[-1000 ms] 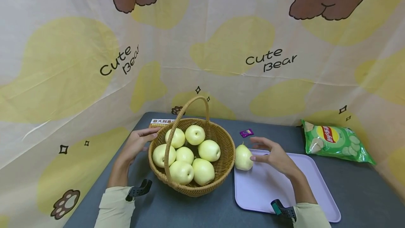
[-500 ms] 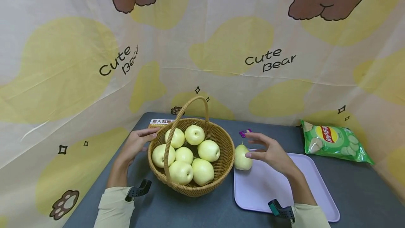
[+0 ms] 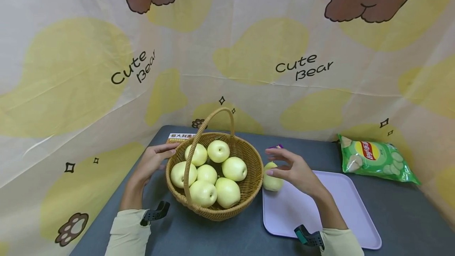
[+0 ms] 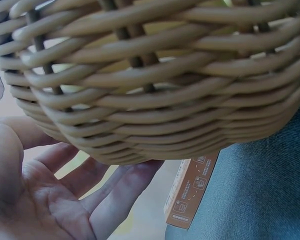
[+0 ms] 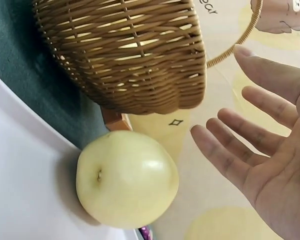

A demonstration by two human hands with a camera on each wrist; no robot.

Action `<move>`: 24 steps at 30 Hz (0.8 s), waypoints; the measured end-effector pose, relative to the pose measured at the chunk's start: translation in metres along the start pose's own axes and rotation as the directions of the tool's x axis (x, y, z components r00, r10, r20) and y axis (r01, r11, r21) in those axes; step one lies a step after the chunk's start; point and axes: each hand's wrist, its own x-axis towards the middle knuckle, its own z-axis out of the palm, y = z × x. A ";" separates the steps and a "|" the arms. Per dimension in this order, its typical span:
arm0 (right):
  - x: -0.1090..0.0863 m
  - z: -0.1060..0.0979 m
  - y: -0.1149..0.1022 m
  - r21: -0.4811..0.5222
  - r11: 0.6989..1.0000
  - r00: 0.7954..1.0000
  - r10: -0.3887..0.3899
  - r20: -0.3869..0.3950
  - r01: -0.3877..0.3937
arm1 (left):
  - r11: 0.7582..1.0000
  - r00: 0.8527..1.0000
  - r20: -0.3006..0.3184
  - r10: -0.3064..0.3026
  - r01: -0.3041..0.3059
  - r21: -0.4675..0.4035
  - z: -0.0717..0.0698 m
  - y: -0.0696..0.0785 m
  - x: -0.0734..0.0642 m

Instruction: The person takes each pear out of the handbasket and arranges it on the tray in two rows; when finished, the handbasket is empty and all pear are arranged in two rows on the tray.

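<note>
L hand (image 3: 151, 163) at the basket's L side, fingers loosely bent & apart, nothing gripped; fingertips right at the weave, can't tell if they touch. R hand (image 3: 296, 171) hovers over the tray's L end, thumb & fingers spread wide w/ nothing btwn them, a clear gap to the pear in the R wrist view. That pear (image 3: 272, 183) sits on the lilac tray (image 3: 341, 200) nr its far L corner, just beside the basket (image 3: 250, 157), partly hidden behind the R hand from above. Basket's upright on the dark table (image 3: 195, 234), 7 pale green apples (image 3: 204, 194) visible inside, handle up. Behind: box (image 3: 174, 139) far L, purple sweet (image 3: 278, 146) half hidden past the R fingers, green crisps bag (image 3: 378, 160) far R, by the patterned cloth (image 3: 249, 50).
</note>
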 end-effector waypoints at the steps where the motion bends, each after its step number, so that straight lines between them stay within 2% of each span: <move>1: 0.001 0.001 -0.001 -0.008 1.000 1.000 -0.003 -0.003 0.003 | 1.000 1.000 0.001 -0.001 0.001 -0.001 0.000 0.000 0.000; 24: 0.032 0.008 -0.032 -0.050 0.998 0.999 -0.021 0.031 0.022 | 1.000 1.000 -0.002 0.007 -0.007 -0.004 0.000 0.000 -0.001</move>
